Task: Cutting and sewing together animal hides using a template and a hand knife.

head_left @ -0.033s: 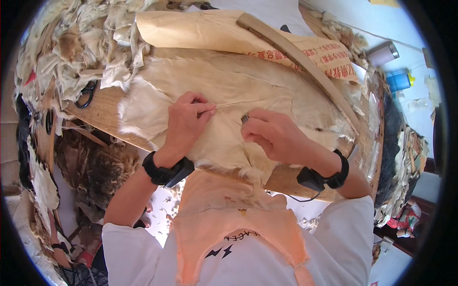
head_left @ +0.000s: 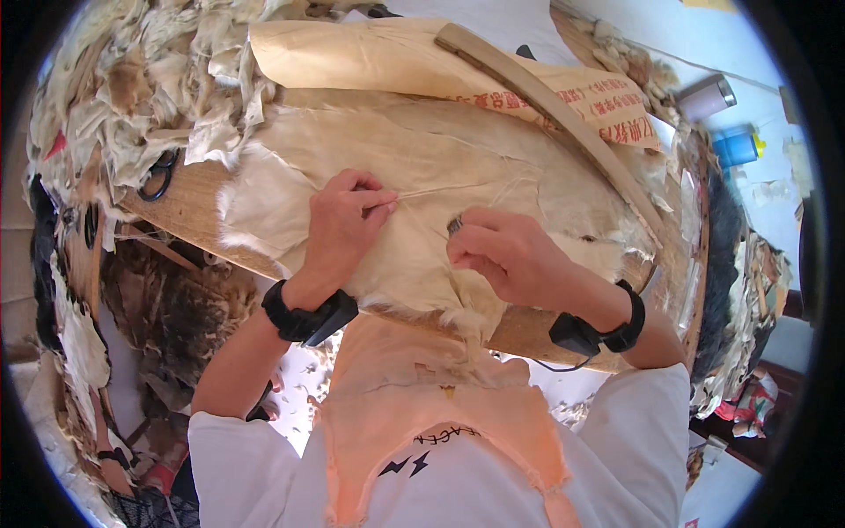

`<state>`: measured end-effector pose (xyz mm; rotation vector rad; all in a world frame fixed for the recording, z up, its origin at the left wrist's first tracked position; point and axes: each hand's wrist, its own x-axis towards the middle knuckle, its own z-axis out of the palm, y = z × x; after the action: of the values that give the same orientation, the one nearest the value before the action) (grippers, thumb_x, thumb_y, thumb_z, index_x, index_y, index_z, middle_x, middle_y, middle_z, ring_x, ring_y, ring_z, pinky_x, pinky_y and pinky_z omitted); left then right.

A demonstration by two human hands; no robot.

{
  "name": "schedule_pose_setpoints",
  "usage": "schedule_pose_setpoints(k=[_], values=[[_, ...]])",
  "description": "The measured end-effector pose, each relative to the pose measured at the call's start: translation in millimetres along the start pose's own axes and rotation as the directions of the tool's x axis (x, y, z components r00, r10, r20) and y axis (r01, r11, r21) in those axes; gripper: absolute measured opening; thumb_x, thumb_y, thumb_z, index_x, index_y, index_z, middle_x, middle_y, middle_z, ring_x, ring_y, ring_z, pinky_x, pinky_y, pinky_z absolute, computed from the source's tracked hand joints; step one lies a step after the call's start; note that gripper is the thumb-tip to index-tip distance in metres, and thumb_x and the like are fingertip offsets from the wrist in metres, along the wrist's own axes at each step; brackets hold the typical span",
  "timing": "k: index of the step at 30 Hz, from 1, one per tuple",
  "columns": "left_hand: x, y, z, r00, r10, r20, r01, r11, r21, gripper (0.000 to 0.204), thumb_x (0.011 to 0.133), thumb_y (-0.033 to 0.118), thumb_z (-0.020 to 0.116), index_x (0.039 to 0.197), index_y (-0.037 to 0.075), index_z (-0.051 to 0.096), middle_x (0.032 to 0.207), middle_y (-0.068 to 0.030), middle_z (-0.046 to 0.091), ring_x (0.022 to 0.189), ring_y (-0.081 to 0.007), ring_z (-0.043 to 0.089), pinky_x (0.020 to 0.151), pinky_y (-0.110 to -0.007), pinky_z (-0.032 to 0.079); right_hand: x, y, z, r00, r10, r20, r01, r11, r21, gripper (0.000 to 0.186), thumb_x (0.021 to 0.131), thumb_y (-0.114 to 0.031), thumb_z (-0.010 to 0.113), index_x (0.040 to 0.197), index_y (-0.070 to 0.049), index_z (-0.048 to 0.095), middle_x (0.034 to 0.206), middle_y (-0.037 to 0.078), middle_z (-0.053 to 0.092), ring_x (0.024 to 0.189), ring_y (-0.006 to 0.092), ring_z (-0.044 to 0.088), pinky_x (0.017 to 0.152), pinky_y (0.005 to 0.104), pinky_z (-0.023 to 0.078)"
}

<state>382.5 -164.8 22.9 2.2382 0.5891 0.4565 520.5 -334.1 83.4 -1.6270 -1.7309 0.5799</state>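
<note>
A pale fur pelt (head_left: 308,145), skin side up with white hair along its edges, lies spread over the wooden table. My left hand (head_left: 345,220) pinches the skin at the left end of a raised seam line that runs to the right. To its right, my right hand (head_left: 497,251) is closed with the fingers curled above the skin. A small metallic band (head_left: 455,225), perhaps a thimble, shows at one of its fingers. Whatever lies between those fingertips is too small or hidden to make out.
A long curved wooden strip (head_left: 550,110) lies across brown paper (head_left: 352,57) beyond the pelt. Black-handled scissors (head_left: 158,176) rest at the left by heaped fur scraps (head_left: 167,70). A blue bottle (head_left: 738,148) and a metal cup (head_left: 707,97) lie far right.
My right hand has shifted very slightly to the right. My left hand keeps its pinch in the same place, and the pelt looks unchanged.
</note>
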Motion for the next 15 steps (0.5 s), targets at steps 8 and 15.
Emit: schedule_pose_setpoints(k=[8,15], values=[[0,2,1,1.0,-0.001,-0.003,0.001,1.0,-0.009,0.016,0.073,0.008,0.068,0.088,0.006,0.07,0.088,-0.0086,0.061,0.077,-0.02,0.059,0.068,-0.027,0.047,-15,-23,-2,0.999,0.008,-0.049,0.001,0.983,0.184,0.015,0.071,0.006,0.059,0.078,-0.006,0.055,0.066,0.006,0.048,0.06,0.0244,0.051,0.05,0.0317,0.04],[-1,2,0,0.999,-0.037,0.004,0.037,0.999,-0.027,0.015,0.073,0.009,0.068,0.088,0.005,0.07,0.089,-0.0087,0.061,0.078,-0.0192,0.059,0.069,-0.027,0.047,-12,-26,-7,0.999,-0.029,-0.014,0.032,0.96,0.276,0.015,0.071,0.007,0.056,0.078,-0.006,0.054,0.07,0.007,0.05,0.062,0.0258,0.053,0.052,0.0329,0.041]])
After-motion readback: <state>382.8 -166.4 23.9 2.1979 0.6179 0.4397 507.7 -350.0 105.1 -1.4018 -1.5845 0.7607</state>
